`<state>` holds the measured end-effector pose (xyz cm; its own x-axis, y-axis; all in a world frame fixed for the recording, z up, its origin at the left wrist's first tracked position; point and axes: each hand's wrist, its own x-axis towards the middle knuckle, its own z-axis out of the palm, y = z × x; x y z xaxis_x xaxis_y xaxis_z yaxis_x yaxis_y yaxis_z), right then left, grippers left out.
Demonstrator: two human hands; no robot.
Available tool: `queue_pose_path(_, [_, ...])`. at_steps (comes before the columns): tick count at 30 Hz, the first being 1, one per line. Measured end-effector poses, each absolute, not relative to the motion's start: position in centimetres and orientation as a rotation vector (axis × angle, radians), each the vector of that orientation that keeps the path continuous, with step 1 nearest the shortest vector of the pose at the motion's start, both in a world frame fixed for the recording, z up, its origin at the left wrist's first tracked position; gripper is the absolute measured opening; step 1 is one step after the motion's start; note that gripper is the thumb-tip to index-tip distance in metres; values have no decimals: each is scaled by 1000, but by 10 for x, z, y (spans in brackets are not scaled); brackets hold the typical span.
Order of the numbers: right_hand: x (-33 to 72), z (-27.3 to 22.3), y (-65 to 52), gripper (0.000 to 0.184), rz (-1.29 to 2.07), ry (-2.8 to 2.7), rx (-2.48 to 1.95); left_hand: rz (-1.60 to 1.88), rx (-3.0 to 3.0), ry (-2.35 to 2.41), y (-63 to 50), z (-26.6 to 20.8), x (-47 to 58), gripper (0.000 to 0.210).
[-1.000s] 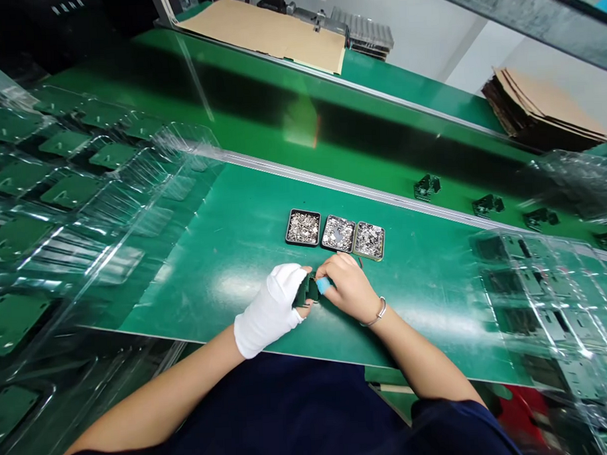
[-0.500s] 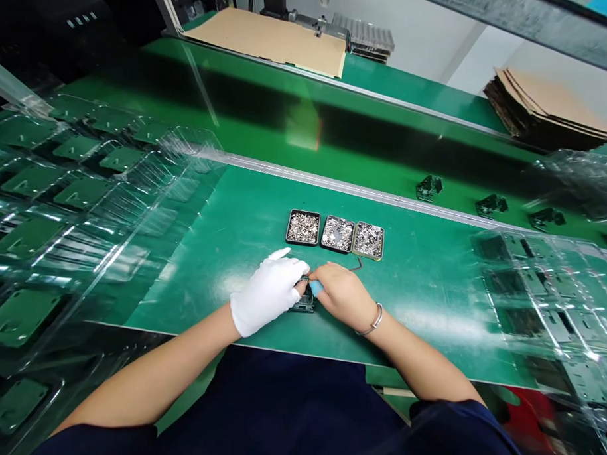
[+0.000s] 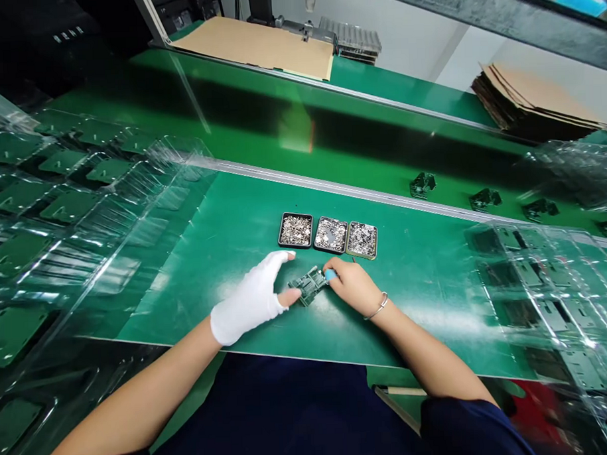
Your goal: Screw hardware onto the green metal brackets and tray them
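A small dark green part with an open, framed body (image 3: 309, 285) is tilted between my hands, just above or on the green work mat; which one I cannot tell. My right hand (image 3: 354, 285), with a blue cover on one fingertip, pinches its right end. My left hand (image 3: 253, 292) wears a white glove with bare fingertips. Its thumb and fingers are spread apart, and the thumb tip touches or overlaps the part's left side. Just beyond the hands stand three small square trays of tiny metal pieces: a left tray (image 3: 280, 236), a middle tray (image 3: 316, 239) and a right tray (image 3: 348, 244).
Clear plastic trays (image 3: 80, 252) with green plates stack up at the left; more clear trays (image 3: 549, 292) stand at the right. Several similar dark parts, one nearest (image 3: 422, 184), lie on the green belt (image 3: 250, 140) behind a metal rail (image 3: 302, 181). Cardboard sheets (image 3: 533, 100) sit at back right.
My left hand has drawn back to the left and its fingers have spread. The part, earlier mostly hidden between both hands, now shows turned at an angle. My right hand has moved slightly right.
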<state>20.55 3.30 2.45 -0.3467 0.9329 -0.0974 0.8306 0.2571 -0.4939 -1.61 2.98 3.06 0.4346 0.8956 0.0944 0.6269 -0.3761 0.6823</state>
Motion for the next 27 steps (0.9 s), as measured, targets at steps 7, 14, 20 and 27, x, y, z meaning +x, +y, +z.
queue_pose_path(7, [230,12,35,24,534,-2581,-1410,616,2202,1300,12,9,-7,50])
queue_pose_path(14, [225,-2,32,28,748,-2375,-1269,596,2119,1299,19,8,-18,51])
queue_pose_path(20, [210,1,30,34,669,-2558,-1347,590,2089,1270,20,6,-19,50])
queue_pose_path(27, [213,10,30,33,787,-2538,-1451,575,2074,1251,21,6,-20,47])
